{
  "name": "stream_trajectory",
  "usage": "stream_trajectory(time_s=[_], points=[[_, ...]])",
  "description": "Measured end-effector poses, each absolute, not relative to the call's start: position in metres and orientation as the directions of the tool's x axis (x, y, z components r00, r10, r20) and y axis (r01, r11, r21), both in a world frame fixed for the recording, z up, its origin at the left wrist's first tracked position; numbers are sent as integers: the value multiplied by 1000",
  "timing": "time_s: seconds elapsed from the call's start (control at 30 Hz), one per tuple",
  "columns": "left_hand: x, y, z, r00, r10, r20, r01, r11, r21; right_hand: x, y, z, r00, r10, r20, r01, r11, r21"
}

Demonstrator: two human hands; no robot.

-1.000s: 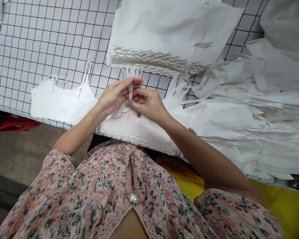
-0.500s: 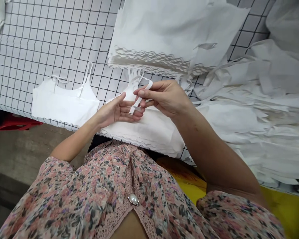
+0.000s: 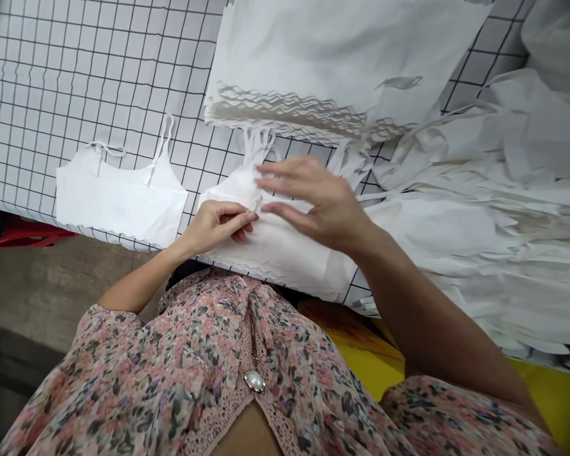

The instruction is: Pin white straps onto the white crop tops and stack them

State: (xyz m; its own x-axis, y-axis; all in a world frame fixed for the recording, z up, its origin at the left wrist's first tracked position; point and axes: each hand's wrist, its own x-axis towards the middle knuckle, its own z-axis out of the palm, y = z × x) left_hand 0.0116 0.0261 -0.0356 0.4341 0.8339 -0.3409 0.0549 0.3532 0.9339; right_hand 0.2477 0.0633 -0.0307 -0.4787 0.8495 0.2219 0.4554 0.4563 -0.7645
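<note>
- A person seen from above stands at a table [image 3: 137,95] covered in white cloth with a black grid.
- Directly in front lies a stack of white fabric tops [image 3: 285,253] with thin straps, close to the table's near edge.
- The left hand [image 3: 213,227] is over the stack's left part, thumb and forefinger pinched together; whether a strap or thread is between them, I cannot tell.
- The right hand [image 3: 325,206], blurred, is just beside it, its fingers spread and apparently holding nothing.
- The step in hand looks like fine fingertip work on the uppermost top, near its straps.
- The next move seems to call for a light, exact touch, because several thin white strap loops [image 3: 256,142] crowd together beyond the hands.
- A single white strappy top [image 3: 118,206] lies flat to the left, apart from the stack.
</note>
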Motion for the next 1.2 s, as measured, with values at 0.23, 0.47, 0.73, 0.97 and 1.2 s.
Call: stream_trajectory(time_s=[0.23,0.47,0.73,0.97,1.2], points=[[15,24,-34,447,885,-129,288,-6,957,235,52,-43,-502,831,238,380,459,-803],[13,39,-67,404,905,133,703,-401,587,245,59,-43,-361,915,179,476,345,-809],[13,40,-76,405,908,108,722,-389,572,245,59,-58,-398,905,152,514,357,-780],[17,39,-84,393,908,142,686,-392,612,243,59,-57,-476,868,141,567,425,-706],[19,37,-84,388,914,119,673,-369,640,244,60,-59,-529,844,91,572,434,-696]])
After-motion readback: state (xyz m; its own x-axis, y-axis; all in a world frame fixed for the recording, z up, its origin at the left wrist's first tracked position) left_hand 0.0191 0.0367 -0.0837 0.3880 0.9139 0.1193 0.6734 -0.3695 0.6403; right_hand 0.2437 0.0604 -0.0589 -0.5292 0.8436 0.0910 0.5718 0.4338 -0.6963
